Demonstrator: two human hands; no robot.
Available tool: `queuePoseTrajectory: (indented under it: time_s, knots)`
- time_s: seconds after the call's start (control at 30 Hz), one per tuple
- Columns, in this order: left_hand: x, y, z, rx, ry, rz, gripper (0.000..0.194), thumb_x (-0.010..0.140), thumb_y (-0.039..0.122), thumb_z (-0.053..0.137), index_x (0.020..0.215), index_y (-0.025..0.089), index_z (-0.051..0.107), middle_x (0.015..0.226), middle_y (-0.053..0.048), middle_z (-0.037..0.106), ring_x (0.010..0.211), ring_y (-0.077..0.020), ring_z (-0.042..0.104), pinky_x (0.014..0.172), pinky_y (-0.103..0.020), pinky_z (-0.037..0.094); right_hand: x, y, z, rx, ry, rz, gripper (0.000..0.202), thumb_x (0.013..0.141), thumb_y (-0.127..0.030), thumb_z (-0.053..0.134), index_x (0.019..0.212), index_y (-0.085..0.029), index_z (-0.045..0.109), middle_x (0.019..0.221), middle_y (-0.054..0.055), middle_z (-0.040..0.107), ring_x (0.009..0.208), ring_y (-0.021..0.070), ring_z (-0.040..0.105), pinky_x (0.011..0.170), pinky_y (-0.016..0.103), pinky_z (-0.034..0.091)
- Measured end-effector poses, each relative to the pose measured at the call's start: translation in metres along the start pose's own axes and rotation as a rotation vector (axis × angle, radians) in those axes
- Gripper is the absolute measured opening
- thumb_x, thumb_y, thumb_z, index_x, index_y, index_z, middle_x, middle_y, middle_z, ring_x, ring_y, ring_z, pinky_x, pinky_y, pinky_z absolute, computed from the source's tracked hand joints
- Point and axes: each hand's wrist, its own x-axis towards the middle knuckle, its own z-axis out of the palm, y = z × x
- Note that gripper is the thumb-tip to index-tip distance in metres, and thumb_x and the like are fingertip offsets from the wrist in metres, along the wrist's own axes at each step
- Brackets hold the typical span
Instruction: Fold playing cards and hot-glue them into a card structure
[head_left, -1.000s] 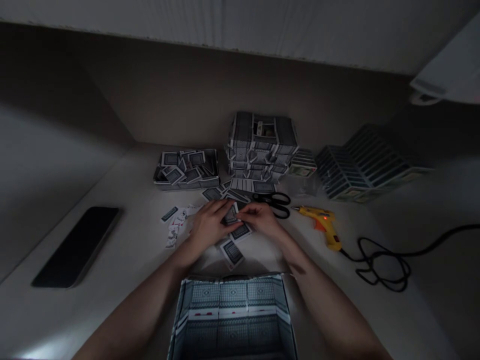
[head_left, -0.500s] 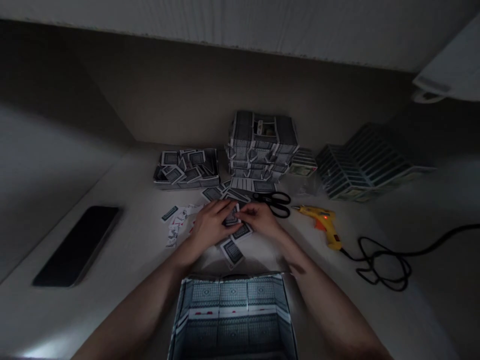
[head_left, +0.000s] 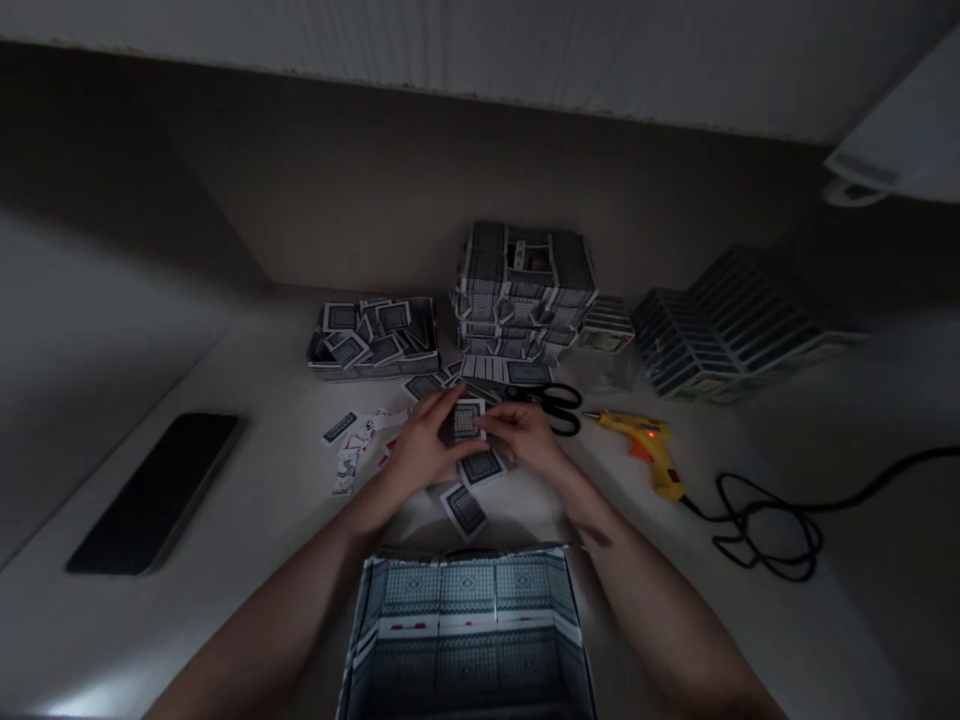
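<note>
My left hand (head_left: 421, 448) and my right hand (head_left: 525, 440) meet at the middle of the table, and both pinch one small patterned card piece (head_left: 466, 420) held up between the fingertips. Two more card pieces (head_left: 480, 466) lie flat on the table just below the hands, the nearer one (head_left: 465, 506) angled. A box made of playing cards (head_left: 465, 620) stands open at the front edge, between my forearms.
A tray of loose cards (head_left: 373, 340) and a tall card-built stack (head_left: 525, 290) stand behind the hands. Black scissors (head_left: 551, 405), a yellow glue gun (head_left: 645, 450) with its black cord (head_left: 780, 530), a dark phone (head_left: 154, 490) and folded card panels (head_left: 735, 330) surround them.
The card piece has been lifted and turned more upright between both hands' fingertips; the hands shifted slightly away from me. Everything else stays put.
</note>
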Motion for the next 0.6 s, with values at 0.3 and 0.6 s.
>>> queuePoseTrajectory:
  time_s: [0.3,0.6]
  knots:
    - [0.004,0.001,0.003,0.015,0.014,-0.119,0.033,0.089,0.034,0.032,0.066,0.018,0.049,0.062,0.000,0.054,0.060,-0.0127,0.052,0.056,-0.023,0.039,-0.001,0.001,0.006,-0.038,0.002,-0.027,0.034,0.062,-0.050,0.064,0.063,-0.016,0.060,0.038,-0.007,0.042,0.030,0.0056,0.031,0.032,0.021,0.020]
    - [0.002,0.009,0.005,-0.070,0.084,-0.098,0.022,0.090,0.027,0.030,0.091,0.017,0.050,0.079,-0.004,0.061,0.073,-0.0141,0.057,0.065,-0.025,0.044,-0.006,0.002,0.017,-0.067,-0.043,-0.026,0.037,0.070,-0.052,0.054,0.055,-0.018,0.053,0.034,-0.007,0.039,0.030,0.0071,0.030,0.034,0.022,0.019]
